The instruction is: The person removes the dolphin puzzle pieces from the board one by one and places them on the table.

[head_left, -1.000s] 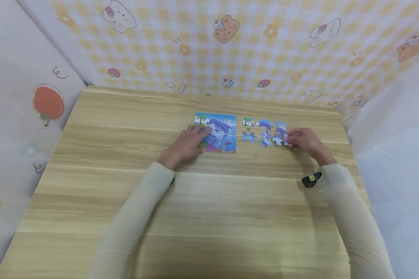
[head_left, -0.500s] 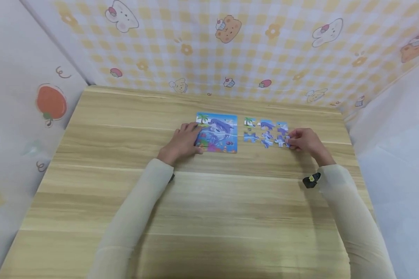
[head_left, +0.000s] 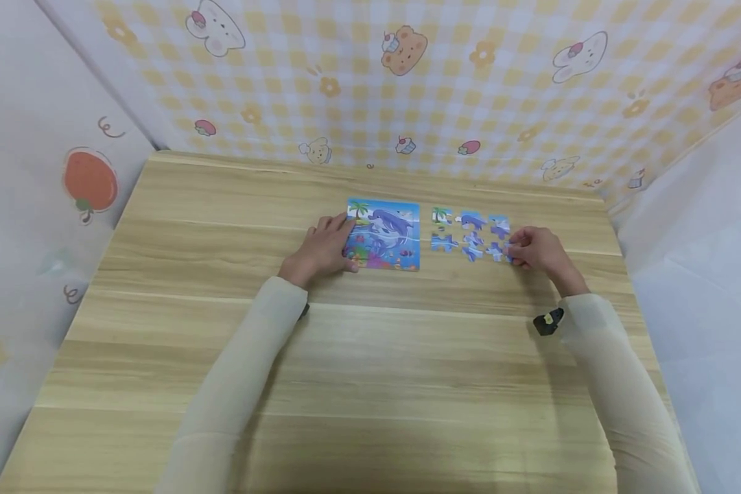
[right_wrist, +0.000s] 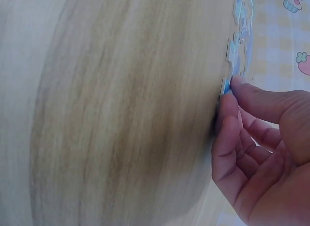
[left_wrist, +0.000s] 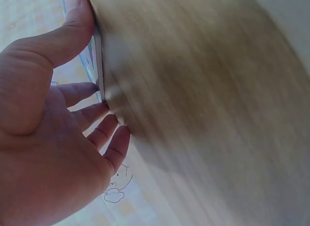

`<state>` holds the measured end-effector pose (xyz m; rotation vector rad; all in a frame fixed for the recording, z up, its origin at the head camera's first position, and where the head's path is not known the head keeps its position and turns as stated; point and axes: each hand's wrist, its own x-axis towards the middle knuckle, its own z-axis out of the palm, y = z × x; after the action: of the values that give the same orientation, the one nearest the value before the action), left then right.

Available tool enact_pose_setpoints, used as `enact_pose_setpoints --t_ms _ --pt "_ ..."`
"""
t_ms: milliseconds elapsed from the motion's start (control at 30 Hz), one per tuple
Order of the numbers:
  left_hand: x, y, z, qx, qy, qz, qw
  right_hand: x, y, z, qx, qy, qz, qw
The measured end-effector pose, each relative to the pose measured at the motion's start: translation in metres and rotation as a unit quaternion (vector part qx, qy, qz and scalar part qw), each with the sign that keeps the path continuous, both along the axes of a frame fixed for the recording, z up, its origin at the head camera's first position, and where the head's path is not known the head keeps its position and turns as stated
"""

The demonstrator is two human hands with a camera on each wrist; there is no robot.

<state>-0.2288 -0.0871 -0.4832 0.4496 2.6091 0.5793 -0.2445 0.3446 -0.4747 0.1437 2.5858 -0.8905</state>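
Head view: a dolphin puzzle board (head_left: 385,235) is seen lying flat on the wooden table (head_left: 370,357), towards its far side and near the middle. Its left edge is touched by the left hand (head_left: 321,250), whose fingers are laid out nearly straight, with the fingertips resting on the board's left part. Just to the right of the board, apart from it, loose puzzle pieces (head_left: 469,234) are spread in a small cluster on the table. The nearest right-hand piece of that cluster, a blue and white puzzle piece (head_left: 501,252), is pinched by the right hand (head_left: 538,251), its thumb and forefinger curled together on it. In the right wrist view the same piece (right_wrist: 226,86) is shown held at its edge between thumb and fingertip (right_wrist: 227,104) while it lies against the tabletop. In the left wrist view the thumb (left_wrist: 72,22) and the fingertips are seen pressed at the board's thin edge (left_wrist: 98,61). Cream sleeves are worn on both arms. Checked wallpaper (head_left: 407,89) with bears and rabbits is seen behind the table.
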Motion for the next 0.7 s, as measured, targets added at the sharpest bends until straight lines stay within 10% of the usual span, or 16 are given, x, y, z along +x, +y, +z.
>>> enact_pose_setpoints --t_ms 400,700 --pt "-0.002 0.000 -0.001 0.000 0.002 0.006 1.0000 0.001 -0.019 0.011 0.010 0.057 0.001 0.998" --pt "-0.002 -0.001 0.001 0.006 -0.003 0.011 0.9999 0.002 -0.080 0.006 -0.027 0.097 0.093 0.991"
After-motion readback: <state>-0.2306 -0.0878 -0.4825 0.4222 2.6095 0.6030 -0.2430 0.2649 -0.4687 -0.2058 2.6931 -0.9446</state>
